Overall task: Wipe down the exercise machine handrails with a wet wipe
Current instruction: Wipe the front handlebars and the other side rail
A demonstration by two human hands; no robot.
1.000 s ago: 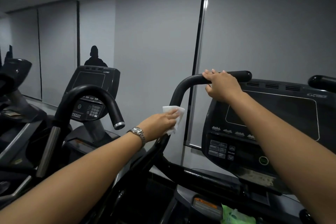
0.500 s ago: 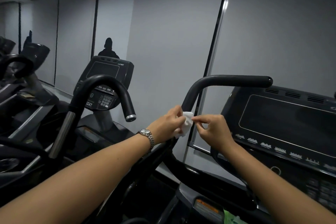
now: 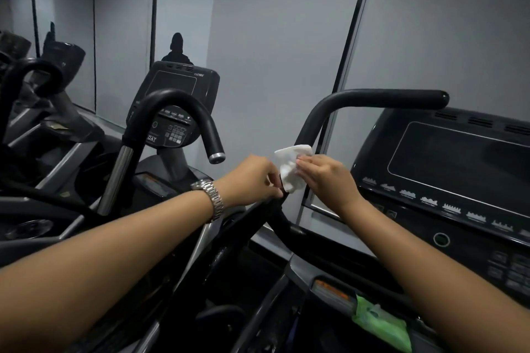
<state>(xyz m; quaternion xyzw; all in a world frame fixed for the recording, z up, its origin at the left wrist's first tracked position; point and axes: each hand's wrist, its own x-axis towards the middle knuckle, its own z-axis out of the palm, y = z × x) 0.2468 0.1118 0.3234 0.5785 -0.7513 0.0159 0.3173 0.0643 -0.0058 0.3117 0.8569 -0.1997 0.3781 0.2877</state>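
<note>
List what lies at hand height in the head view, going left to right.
From the left: chrome post → wristwatch → left hand → wet wipe → right hand → console screen.

White wipe (image 3: pixel 291 169) pinched by left hand (image 3: pixel 252 178) and right hand (image 3: pixel 327 178), black handrail (image 3: pixel 372 99) at 1 o'clock, green packet (image 3: pixel 381 324) at 5 o'clock

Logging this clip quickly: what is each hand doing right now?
Left hand: pinches the wet wipe.
Right hand: pinches the same wipe.
</note>
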